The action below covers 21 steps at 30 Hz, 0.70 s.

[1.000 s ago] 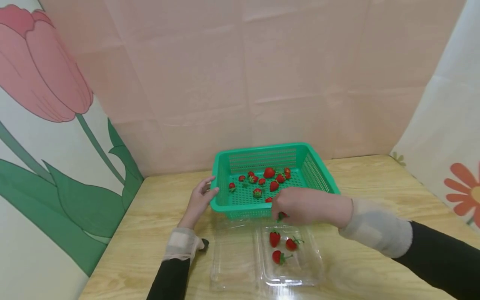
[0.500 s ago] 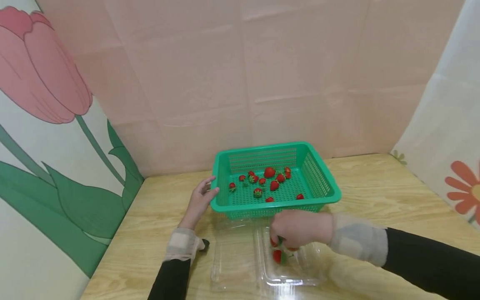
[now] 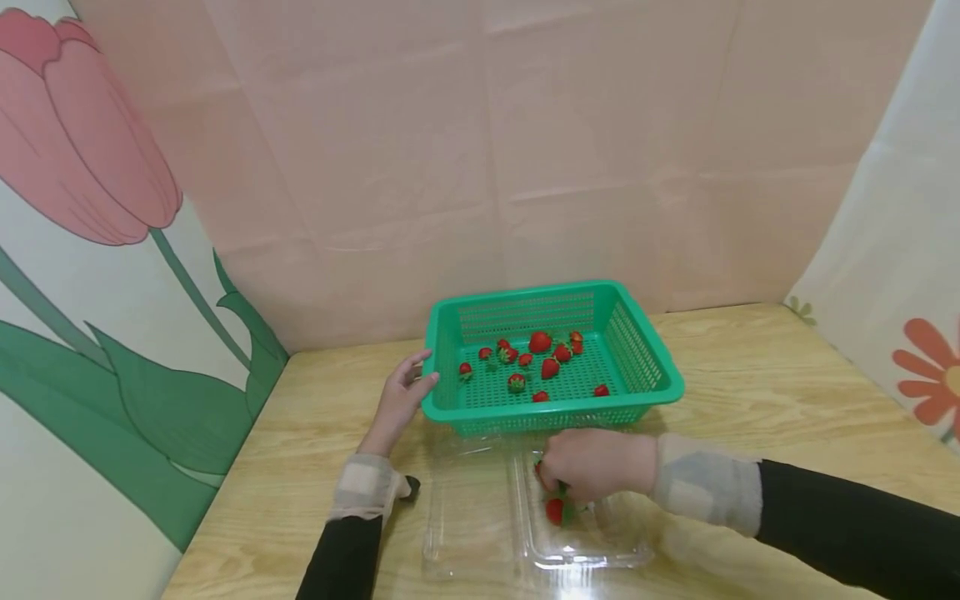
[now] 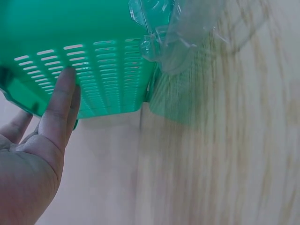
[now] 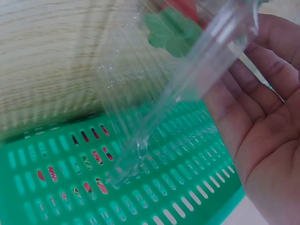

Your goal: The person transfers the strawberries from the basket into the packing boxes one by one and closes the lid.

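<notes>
My left hand [image 3: 397,404] touches the left side of the green plastic basket [image 3: 551,414] with its fingers extended, as the left wrist view also shows. Over the right half of an opened clear clamshell box [image 3: 585,560], my right hand [image 3: 596,461] reaches down with curled fingers. Green leaves show at its fingertips, where it pinches a strawberry that is mostly hidden. One strawberry [image 3: 555,512] lies in the box just below the fingers, and another peeks out left of them. Through the clear plastic in the right wrist view appears a green leafy cap [image 5: 172,32].
Several strawberries [image 3: 551,367] lie spread over the basket floor. The flat lid half [image 3: 472,533] of the box lies left on the wooden table [image 3: 300,467]. Behind stands a pink cloth backdrop [image 3: 480,167], with flower-printed panels at both sides.
My right hand came from the basket's front edge down into the box with the strawberry, then shifted only slightly. The left hand stayed at the basket.
</notes>
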Each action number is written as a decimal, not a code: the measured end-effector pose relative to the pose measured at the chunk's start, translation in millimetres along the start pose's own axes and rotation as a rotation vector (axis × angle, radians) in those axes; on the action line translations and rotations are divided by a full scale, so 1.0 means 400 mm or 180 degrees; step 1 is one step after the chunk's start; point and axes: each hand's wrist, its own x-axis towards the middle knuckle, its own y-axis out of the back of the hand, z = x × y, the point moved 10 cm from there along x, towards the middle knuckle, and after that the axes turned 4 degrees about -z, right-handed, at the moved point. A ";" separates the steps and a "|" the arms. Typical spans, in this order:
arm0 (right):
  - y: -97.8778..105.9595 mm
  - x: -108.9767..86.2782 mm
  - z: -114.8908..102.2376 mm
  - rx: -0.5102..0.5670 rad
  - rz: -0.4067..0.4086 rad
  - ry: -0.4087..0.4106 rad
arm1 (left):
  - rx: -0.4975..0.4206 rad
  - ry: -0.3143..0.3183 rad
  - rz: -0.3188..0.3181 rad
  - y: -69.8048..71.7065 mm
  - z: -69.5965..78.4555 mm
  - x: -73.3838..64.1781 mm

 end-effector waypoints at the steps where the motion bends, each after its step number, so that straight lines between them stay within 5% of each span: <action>1: 0.000 0.001 -0.001 -0.0021 0.0021 0.0014 | 0.0012 0.0002 -0.0027 -0.003 0.012 -0.006; 6: -0.002 0.000 0.000 -0.0065 0.0109 0.0014 | 0.0079 0.0024 -0.0088 -0.014 0.067 -0.035; 13: -0.008 -0.006 0.001 -0.0345 0.0240 -0.0050 | -0.0020 0.0045 -0.0020 0.001 -0.001 0.000; 21: -0.023 -0.009 -0.003 -0.0442 0.0329 -0.0027 | 0.0013 -0.0072 0.0093 0.005 -0.012 0.003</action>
